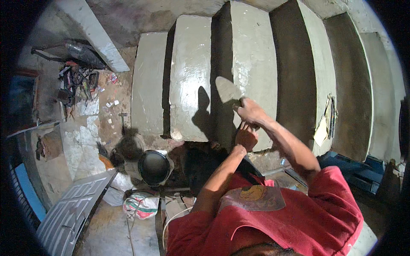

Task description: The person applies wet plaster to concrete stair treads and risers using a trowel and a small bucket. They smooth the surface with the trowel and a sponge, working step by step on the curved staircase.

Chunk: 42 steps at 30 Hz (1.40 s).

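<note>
Wet cement steps (192,77), trowel (227,90) in right hand (250,112)

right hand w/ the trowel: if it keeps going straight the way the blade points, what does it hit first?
The right hand holds a trowel pointing up-left. Straight on, the blade probably meets the wet cement step tread it hovers over or touches; contact is unclear from this one view. The left hand sits below, out of that line.

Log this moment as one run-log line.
right hand: grips trowel | trowel: blade over wet cement step | left hand: empty, below right hand | black pan: on floor
</note>
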Motion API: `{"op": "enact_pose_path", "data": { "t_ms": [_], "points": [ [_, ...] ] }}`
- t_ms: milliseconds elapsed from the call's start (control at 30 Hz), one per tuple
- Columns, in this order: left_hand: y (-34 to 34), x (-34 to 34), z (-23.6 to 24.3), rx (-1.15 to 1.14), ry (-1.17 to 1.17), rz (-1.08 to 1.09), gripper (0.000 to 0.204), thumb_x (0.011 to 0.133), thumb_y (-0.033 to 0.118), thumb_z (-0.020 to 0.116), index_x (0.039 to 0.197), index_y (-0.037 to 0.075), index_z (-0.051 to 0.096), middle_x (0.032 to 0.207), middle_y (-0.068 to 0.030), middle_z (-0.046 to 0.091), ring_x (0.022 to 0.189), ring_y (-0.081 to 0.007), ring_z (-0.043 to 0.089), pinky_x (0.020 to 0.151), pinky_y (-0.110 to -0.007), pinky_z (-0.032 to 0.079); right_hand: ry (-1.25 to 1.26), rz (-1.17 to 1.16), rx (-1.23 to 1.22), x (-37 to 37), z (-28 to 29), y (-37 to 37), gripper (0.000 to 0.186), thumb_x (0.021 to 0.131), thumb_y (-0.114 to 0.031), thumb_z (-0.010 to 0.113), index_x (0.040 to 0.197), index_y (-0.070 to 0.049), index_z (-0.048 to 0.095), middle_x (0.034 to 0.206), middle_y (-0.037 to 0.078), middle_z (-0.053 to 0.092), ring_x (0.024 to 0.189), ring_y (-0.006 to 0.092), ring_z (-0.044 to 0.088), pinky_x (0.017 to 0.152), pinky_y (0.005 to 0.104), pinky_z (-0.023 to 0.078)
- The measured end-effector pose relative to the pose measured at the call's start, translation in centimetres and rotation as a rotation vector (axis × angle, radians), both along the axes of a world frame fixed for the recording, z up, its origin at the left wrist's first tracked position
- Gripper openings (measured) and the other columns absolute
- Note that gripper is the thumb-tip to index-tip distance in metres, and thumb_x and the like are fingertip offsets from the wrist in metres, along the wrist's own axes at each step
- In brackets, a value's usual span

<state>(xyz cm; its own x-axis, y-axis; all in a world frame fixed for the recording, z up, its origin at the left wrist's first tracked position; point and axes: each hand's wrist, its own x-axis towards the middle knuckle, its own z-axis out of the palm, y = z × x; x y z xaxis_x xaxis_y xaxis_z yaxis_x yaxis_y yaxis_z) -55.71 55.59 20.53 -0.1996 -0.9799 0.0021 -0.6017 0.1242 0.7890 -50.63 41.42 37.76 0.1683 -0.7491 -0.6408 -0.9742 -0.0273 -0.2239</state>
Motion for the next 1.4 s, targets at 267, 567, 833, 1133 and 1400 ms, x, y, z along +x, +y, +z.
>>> {"op": "enact_pose_path", "data": {
  "t_ms": [267, 567, 833, 1133, 1400],
  "points": [
    [2.2, 1.7, 1.9, -0.027, 0.231, -0.094, 0.052, 0.092, 0.018, 0.058, 0.139, -0.004, 0.057, 0.153, -0.0257, 0.051, 0.147, -0.0408, 0.043, 0.125, -0.051, 0.031, 0.037, -0.115, 0.163, 3.9, 2.4, -3.3, 0.028, 0.094, -0.023, 0.055, 0.099, 0.003, 0.063, 0.075, 0.017, 0.066, 0.059, 0.0239, 0.067, 0.049, 0.0418, 0.055],
    [2.0, 4.7, 3.1, -0.056, 0.32, -0.017, 0.049, 0.094, 0.018, 0.058, 0.139, -0.001, 0.056, 0.151, -0.0203, 0.055, 0.147, -0.0357, 0.044, 0.125, -0.047, 0.031, 0.193, 0.359, -0.104, 2.9, -1.5, -12.9, 0.032, 0.099, -0.032, 0.063, 0.106, -0.001, 0.067, 0.079, 0.016, 0.07, 0.071, 0.0281, 0.071, 0.06, 0.0469, 0.055],
    [0.7, 3.3, 2.9, 0.031, 0.203, -0.078, 0.066, 0.094, 0.014, 0.058, 0.155, -0.005, 0.04, 0.166, -0.0219, 0.037, 0.158, -0.0335, 0.029, 0.131, -0.046, 0.019, 0.626, 0.572, -0.579, 12.0, 5.7, -36.5, 0.042, 0.097, -0.037, 0.057, 0.124, -0.007, 0.066, 0.108, 0.019, 0.075, 0.087, 0.0358, 0.076, 0.076, 0.0508, 0.063],
    [0.5, 2.7, 2.7, 0.048, 0.162, -0.08, 0.072, 0.095, 0.015, 0.052, 0.161, -0.004, 0.03, 0.171, -0.0183, 0.028, 0.161, -0.0294, 0.021, 0.132, -0.044, 0.013, 0.033, -0.095, -0.002, 12.4, -7.0, -30.3, 0.024, 0.091, -0.029, 0.068, 0.087, -0.005, 0.068, 0.071, 0.013, 0.066, 0.056, 0.0231, 0.065, 0.046, 0.0455, 0.051],
    [0.3, 2.8, 2.5, 0.081, 0.14, -0.168, 0.074, 0.094, 0.011, 0.049, 0.162, -0.005, 0.026, 0.173, -0.0193, 0.024, 0.162, -0.0303, 0.018, 0.133, -0.044, 0.011, -0.568, -0.769, -0.333, 11.1, -21.8, -30.0, 0.016, 0.089, -0.019, 0.063, 0.089, -0.003, 0.065, 0.07, 0.01, 0.06, 0.056, 0.0253, 0.056, 0.051, 0.0424, 0.043]
  ]
}}
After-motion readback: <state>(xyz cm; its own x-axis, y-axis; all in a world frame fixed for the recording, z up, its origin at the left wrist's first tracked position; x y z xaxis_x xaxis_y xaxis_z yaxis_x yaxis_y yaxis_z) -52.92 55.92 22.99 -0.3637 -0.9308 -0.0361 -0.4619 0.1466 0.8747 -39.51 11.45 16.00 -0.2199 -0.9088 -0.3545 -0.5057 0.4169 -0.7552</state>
